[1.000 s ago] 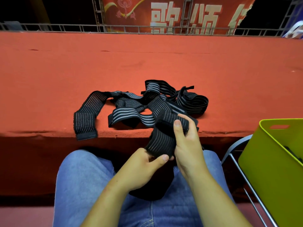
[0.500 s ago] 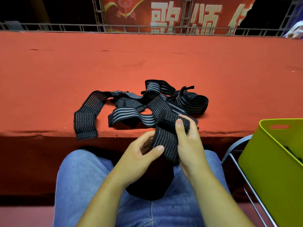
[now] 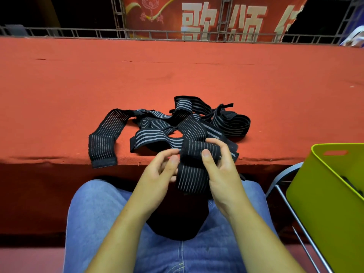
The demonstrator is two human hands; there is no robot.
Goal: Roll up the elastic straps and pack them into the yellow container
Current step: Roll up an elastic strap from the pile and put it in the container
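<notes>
A black elastic strap with grey stripes (image 3: 192, 174) is held over my lap at the table's front edge, its top folded over into a short roll. My right hand (image 3: 222, 174) grips that rolled top, thumb on the front and fingers behind. My left hand (image 3: 157, 174) touches the strap's left edge with loosely bent fingertips. A tangle of several more striped straps (image 3: 177, 127) lies on the red table just behind. The yellow container (image 3: 325, 194) stands at the lower right, with something dark inside.
The red cloth-covered table (image 3: 177, 75) stretches wide behind the straps. One strap end (image 3: 102, 146) hangs over its front edge at the left. A metal chair frame (image 3: 283, 194) holds the container. A railing and a red banner stand at the back.
My left hand has risen from under the strap's lower end to its upper left edge. The hanging part has shortened as the strap was rolled upward. My right hand stayed nearly in place.
</notes>
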